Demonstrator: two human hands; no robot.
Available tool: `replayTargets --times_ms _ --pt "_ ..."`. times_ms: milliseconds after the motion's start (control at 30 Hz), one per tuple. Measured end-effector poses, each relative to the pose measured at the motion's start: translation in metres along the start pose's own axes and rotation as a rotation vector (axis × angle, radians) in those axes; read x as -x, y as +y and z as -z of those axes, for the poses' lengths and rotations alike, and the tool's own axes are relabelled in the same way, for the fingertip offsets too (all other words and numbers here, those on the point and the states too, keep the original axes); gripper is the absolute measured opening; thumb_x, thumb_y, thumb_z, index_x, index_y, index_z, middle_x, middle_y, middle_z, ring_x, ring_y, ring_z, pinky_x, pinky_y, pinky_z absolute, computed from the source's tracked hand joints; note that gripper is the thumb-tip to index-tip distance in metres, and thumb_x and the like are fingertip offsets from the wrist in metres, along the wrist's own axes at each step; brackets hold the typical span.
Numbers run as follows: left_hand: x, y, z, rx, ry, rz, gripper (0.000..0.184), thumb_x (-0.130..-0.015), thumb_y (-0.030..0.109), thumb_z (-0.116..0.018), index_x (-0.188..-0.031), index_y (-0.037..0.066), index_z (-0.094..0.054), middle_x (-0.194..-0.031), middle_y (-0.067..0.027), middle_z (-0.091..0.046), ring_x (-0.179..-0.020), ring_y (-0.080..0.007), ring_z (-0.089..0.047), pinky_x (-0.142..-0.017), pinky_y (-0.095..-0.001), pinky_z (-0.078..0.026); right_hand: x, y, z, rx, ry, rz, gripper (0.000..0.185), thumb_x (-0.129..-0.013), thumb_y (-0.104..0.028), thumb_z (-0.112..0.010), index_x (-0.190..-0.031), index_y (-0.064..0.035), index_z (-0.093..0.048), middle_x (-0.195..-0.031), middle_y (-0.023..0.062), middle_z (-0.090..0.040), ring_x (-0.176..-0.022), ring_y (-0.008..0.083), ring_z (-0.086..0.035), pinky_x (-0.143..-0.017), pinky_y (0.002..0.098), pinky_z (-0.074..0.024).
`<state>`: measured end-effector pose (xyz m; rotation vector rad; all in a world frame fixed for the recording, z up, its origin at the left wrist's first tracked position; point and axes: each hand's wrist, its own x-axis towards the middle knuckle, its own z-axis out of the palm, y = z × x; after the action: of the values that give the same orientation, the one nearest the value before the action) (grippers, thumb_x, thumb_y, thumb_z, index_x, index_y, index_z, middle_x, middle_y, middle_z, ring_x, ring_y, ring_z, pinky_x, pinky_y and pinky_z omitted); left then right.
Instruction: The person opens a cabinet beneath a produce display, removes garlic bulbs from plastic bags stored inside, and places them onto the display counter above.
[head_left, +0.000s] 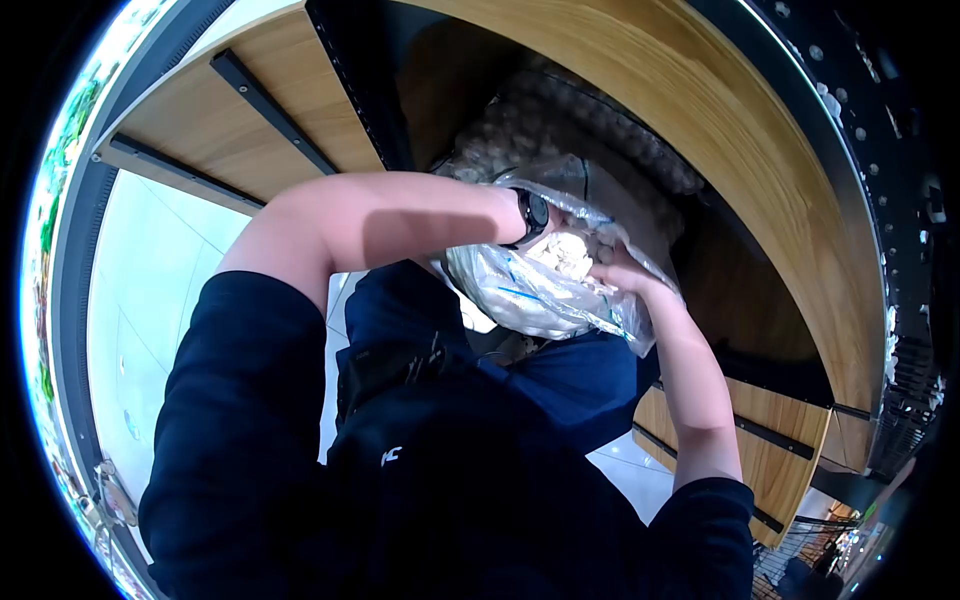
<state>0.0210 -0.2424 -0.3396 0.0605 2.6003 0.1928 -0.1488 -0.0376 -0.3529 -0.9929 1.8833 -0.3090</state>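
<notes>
The left hand [553, 226] is largely lost to view beyond a black wristwatch [537, 212], its fingers sunk in the mouth of a clear plastic bag [505, 290], so whether they grip anything cannot be told. The right hand [624, 272] reaches into the same mouth from the other side, its fingertips among pale lumps [566, 254]; glare on the brightest of these washes out their shape, and whether the fingers close on one or only touch it cannot be made out. The two hands are apart, with the lumps between them. The bag, marked with blue streaks, bulges toward the person's knees, just above the dark blue trousers [580, 385], and its underside is hidden. Behind it, in the shadow of a dark recess [770, 290], sits a second bag [560, 110] of similar lumps, its far end lost in the gloom. The curved wooden edge [740, 95] of the fixture arches over the recess, which leaves dark room to the right of the bags, while the bag, the knees and both forearms crowd close together in front. Wooden boards [285, 95] with black metal strips flank the opening on the upper left and lower right. Pale floor tiles [150, 300] show at left, and the round lens border cuts off the surroundings, leaving the racks [910, 370] at far right blurred.
</notes>
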Motion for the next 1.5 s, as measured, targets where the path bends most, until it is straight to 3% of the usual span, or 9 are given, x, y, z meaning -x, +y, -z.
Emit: replayTargets --times_ms 133,333,433,700,967,1133,1267,1400,1500 --pt "-0.001 0.005 0.002 0.009 0.001 0.009 0.072 -0.062 0.031 -0.077 -0.128 0.01 -0.055 -0.126 -0.0125 -0.058 -0.113 -0.0302 -0.059 -0.096 -0.0349 -0.047 -0.017 0.017 0.002 0.122 -0.009 -0.09 0.072 -0.071 -0.025 -0.075 -0.132 0.0023 -0.047 -0.114 0.0151 -0.062 -0.103 0.0232 -0.06 -0.087 0.0321 -0.0481" --pt "0.003 -0.003 -0.005 0.012 -0.017 0.029 0.068 -0.065 0.031 -0.075 -0.127 0.011 -0.056 -0.126 -0.012 -0.059 -0.112 -0.0298 -0.059 -0.096 -0.035 -0.047 0.006 0.015 0.006 -0.081 -0.114 -0.026 0.108 -0.075 -0.053 -0.073 -0.149 0.0006 -0.016 -0.149 0.0211 -0.032 -0.139 0.0287 -0.031 -0.114 0.0338 -0.0244" --pt "0.001 -0.003 -0.005 0.024 -0.015 0.035 0.066 -0.066 0.031 -0.073 -0.126 0.011 -0.057 -0.125 -0.0118 -0.059 -0.112 -0.0296 -0.059 -0.096 -0.035 -0.047 0.006 0.01 0.005 -0.321 -0.162 -0.006 0.11 -0.076 -0.058 -0.071 -0.149 0.0033 -0.015 -0.15 0.0235 -0.03 -0.139 0.0291 -0.031 -0.114 0.0357 -0.0243" --pt "-0.01 0.022 0.017 0.073 0.038 0.014 0.06 -0.07 0.03 -0.071 -0.125 0.012 -0.058 -0.124 -0.0112 -0.06 -0.112 -0.0291 -0.06 -0.095 -0.0351 -0.047 0.029 -0.036 -0.001 -0.025 -0.072 -0.05 0.106 -0.078 -0.07 -0.059 -0.149 -0.0006 -0.021 -0.146 0.0214 -0.037 -0.136 0.0295 -0.035 -0.112 0.0352 -0.0263" --pt "-0.005 0.015 0.013 0.077 0.015 0.053 0.054 -0.073 0.029 -0.068 -0.124 0.013 -0.059 -0.123 -0.0105 -0.061 -0.111 -0.0286 -0.06 -0.094 -0.0352 -0.048 -0.014 0.027 -0.005 -0.203 -0.107 0.043 0.085 -0.088 -0.061 -0.054 -0.148 -0.0054 -0.029 -0.147 0.0141 -0.039 -0.138 0.0233 -0.033 -0.112 0.0321 -0.0259" --pt "0.003 -0.005 -0.005 0.065 -0.023 0.087 0.051 -0.075 0.029 -0.066 -0.123 0.014 -0.06 -0.123 -0.0102 -0.061 -0.111 -0.0282 -0.06 -0.094 -0.0352 -0.048 0.013 0.003 -0.022 -0.118 -0.024 -0.003 0.104 -0.075 -0.047 -0.078 -0.146 0.0035 -0.021 -0.143 0.0222 -0.04 -0.135 0.0273 -0.038 -0.111 0.0342 -0.0286" --pt "0.001 -0.003 -0.003 0.079 -0.01 0.099 0.048 -0.077 0.028 -0.065 -0.123 0.014 -0.06 -0.122 -0.0098 -0.062 -0.111 -0.028 -0.061 -0.094 -0.0352 -0.048 0.043 -0.024 -0.028 0.021 0.106 0.176 0.071 -0.079 -0.028 -0.075 -0.139 -0.009 -0.042 -0.126 0.0175 -0.051 -0.121 0.0273 -0.048 -0.106 0.035 -0.0346" --pt "0.001 0.011 0.006 0.103 0.011 0.11 0.045 -0.079 0.028 -0.063 -0.122 0.015 -0.061 -0.122 -0.0095 -0.062 -0.111 -0.0277 -0.061 -0.094 -0.0353 -0.048 0.069 -0.023 -0.004 0.177 -0.08 0.24 0.077 -0.075 -0.021 -0.075 -0.142 -0.0114 -0.04 -0.138 0.0175 -0.041 -0.129 0.0311 -0.041 -0.109 0.0373 -0.0333" --pt "0.0 0.019 0.013 0.137 0.037 0.111 0.043 -0.08 0.028 -0.062 -0.122 0.015 -0.061 -0.121 -0.0093 -0.062 -0.11 -0.0275 -0.061 -0.093 -0.0353 -0.048 0.058 -0.016 0.006 0.214 -0.21 0.115 0.068 -0.08 0.001 -0.055 -0.143 -0.0195 -0.039 -0.137 0.0176 -0.043 -0.131 0.0333 -0.041 -0.107 0.0381 -0.0349"
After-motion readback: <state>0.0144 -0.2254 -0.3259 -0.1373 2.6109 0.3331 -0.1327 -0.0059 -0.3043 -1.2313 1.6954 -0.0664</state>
